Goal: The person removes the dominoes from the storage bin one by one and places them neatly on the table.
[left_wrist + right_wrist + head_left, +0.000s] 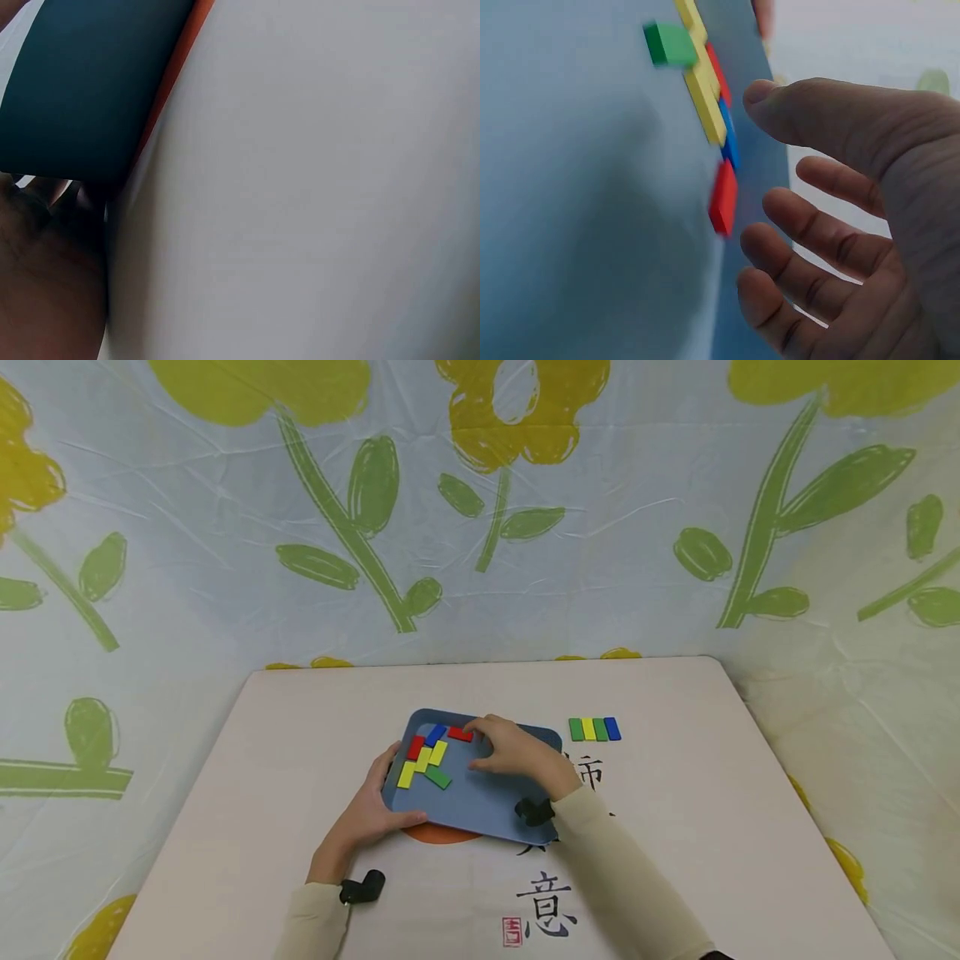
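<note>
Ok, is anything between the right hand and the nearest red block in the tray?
Nothing visible. The right hand is over the tray, thumb and fingers parted; no other block shows between it and that red block.

A pale counter (300,735) with rounded far corners stands before a whitish sheet (615,585) printed with yellow flowers (551,439) and green leaves (373,485) on thick stems (330,518). Black brushed characters (547,906) run down the counter's surface, a small red seal mark (512,932) beside the lowest. An orange patch (442,833), mostly hidden, seems part of a disc.
</note>
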Demonstrator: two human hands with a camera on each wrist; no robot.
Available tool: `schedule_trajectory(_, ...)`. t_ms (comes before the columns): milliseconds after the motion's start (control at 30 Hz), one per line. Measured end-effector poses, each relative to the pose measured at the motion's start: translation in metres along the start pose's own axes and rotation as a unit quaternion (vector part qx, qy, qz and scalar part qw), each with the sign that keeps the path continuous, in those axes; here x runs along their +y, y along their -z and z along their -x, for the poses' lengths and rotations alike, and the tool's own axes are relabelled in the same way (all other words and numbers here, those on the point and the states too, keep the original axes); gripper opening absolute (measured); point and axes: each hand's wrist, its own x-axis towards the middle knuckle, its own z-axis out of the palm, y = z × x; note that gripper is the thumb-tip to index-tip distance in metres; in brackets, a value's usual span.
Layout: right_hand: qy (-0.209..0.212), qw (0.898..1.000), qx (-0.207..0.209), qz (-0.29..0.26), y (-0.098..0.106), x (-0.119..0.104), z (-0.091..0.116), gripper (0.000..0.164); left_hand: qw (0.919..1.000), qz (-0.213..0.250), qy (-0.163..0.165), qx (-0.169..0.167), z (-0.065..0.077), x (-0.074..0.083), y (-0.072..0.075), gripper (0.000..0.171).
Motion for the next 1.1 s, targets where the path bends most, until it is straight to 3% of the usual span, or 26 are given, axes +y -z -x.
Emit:
schedule_trajectory(233,0.021,0.999,-0.045,0.007,-0.026,-0.014,-0.016,0.051,0.9999,0.005,0.01,0.0,0.001,0.0,0.0,0.122)
schedule_trajectory(467,0.028,0.998,-0.06,0.02,-0.04,-0.02,-0.026,0.047,0.9999,0.013,0.01,-0.001,0.0,0.002,0.0,0.12)
schedule_trajectory(700,0.032,0.996,-0.079,0.038,-0.045,-0.025,-0.031,0.041,0.9998,0.015,0.009,-0.002,0.0,0.0,-0.001,0.12)
schedule_trajectory(1100,0.021,0.993,-0.107,0.035,-0.044,-0.03,-0.033,0.045,0.9999,0.017,-0.001,0.002,0.001,0.001,0.0,0.12)
